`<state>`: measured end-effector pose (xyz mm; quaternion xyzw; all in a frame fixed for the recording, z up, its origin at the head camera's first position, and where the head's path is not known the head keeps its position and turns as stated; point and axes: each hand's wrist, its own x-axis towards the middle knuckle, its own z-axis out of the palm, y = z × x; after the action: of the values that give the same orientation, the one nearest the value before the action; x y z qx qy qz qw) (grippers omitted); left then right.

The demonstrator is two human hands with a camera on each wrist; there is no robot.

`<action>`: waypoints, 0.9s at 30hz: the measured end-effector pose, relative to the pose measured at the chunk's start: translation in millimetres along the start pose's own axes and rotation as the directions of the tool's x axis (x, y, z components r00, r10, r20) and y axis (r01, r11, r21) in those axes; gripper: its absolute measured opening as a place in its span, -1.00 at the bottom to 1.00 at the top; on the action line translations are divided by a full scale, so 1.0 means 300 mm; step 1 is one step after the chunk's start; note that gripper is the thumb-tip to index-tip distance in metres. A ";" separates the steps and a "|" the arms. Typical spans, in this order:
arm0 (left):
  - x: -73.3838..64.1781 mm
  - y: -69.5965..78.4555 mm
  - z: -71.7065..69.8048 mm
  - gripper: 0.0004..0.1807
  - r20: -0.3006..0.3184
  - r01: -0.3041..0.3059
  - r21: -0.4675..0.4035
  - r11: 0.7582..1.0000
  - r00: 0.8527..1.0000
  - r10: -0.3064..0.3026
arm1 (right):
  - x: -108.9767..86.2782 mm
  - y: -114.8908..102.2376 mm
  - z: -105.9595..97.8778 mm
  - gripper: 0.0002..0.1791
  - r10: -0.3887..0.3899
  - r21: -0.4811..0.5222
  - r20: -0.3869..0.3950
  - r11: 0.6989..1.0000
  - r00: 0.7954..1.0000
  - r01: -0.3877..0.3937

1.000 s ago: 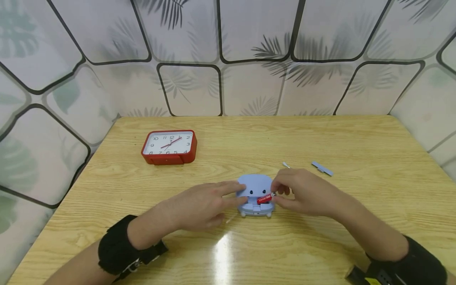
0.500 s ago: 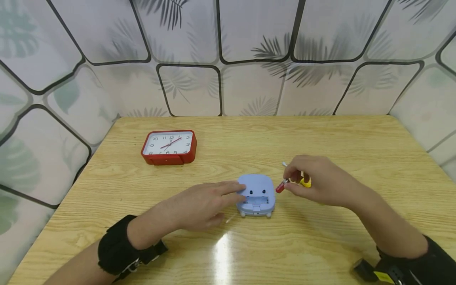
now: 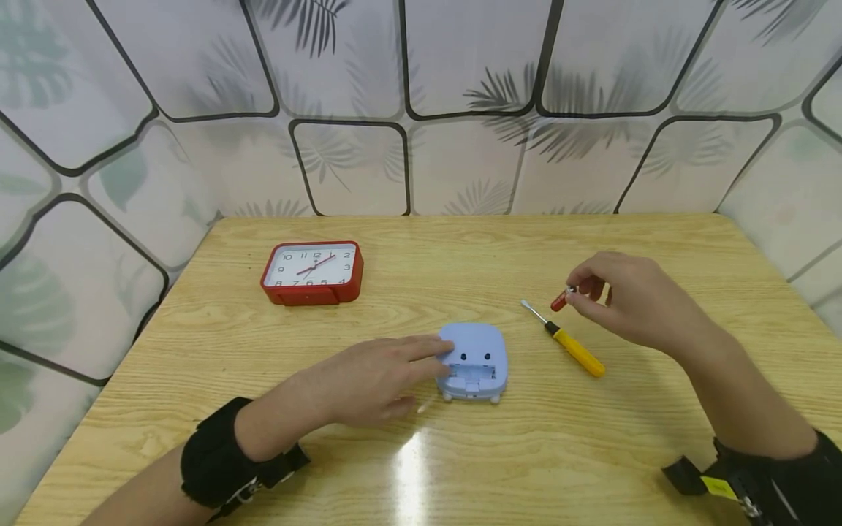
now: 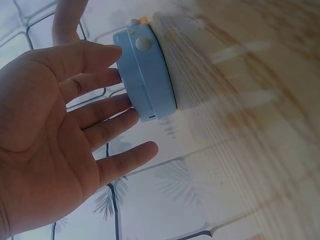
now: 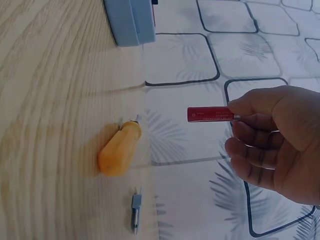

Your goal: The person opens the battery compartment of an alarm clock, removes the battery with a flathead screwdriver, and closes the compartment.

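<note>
A light-blue device [image 3: 475, 337] lies flat on the table with its battery compartment [image 3: 472, 372] uncovered and no battery showing inside. My left hand [image 3: 378, 376] steadies its left side, fingers extended; the left wrist view has the fingertips right at the blue casing [image 4: 145, 82]. Up and to the right, my right hand [image 3: 634, 299] pinches a red battery [image 3: 560, 300] between thumb and index finger, raised over the table. In the right wrist view, the red battery [image 5: 210, 114] sticks out from the fingertips, its metal end at the thumb.
A screwdriver with a yellow handle [image 3: 579, 352] lies between the device and my right hand. The small blue cover piece [image 5: 136, 201] lies beyond the screwdriver, hidden by my hand in the head view. A red alarm clock [image 3: 312, 273] rests at the back left.
My right hand has lifted the red battery from the device's compartment and carried it right and away, uncovering the screwdriver. The left hand has stayed in place.
</note>
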<state>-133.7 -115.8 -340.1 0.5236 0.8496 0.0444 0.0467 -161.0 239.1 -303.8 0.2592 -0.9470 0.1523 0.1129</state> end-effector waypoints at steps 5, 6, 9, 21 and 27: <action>-0.003 0.004 -0.002 -0.49 0.023 0.013 0.002 1.000 1.000 -0.013 | 0.008 0.035 0.020 -0.87 0.067 -0.022 0.086 0.998 0.994 -0.065; -0.003 0.004 -0.001 -0.49 0.022 0.011 0.003 1.000 1.000 -0.011 | 0.010 0.043 0.025 -0.87 0.083 -0.023 0.110 0.996 0.990 -0.081; -0.003 0.003 -0.001 -0.52 0.020 0.007 0.004 1.000 1.000 -0.007 | 0.012 0.065 0.039 -0.87 0.117 -0.029 0.159 0.993 0.980 -0.114; -0.004 0.001 -0.001 -0.49 0.027 0.002 0.016 1.000 1.000 -0.003 | 0.022 0.121 0.078 -0.87 0.140 -0.053 0.245 0.990 0.959 -0.131; -0.005 -0.001 0.003 -0.49 0.017 -0.007 0.019 1.000 1.000 0.007 | 0.027 0.121 0.088 -0.83 0.173 -0.055 0.277 0.985 0.945 -0.165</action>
<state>-133.2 -117.2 -341.0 0.5272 0.8477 0.0318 0.0486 -190.4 256.0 -334.3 0.1942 -0.9744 0.1081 -0.0321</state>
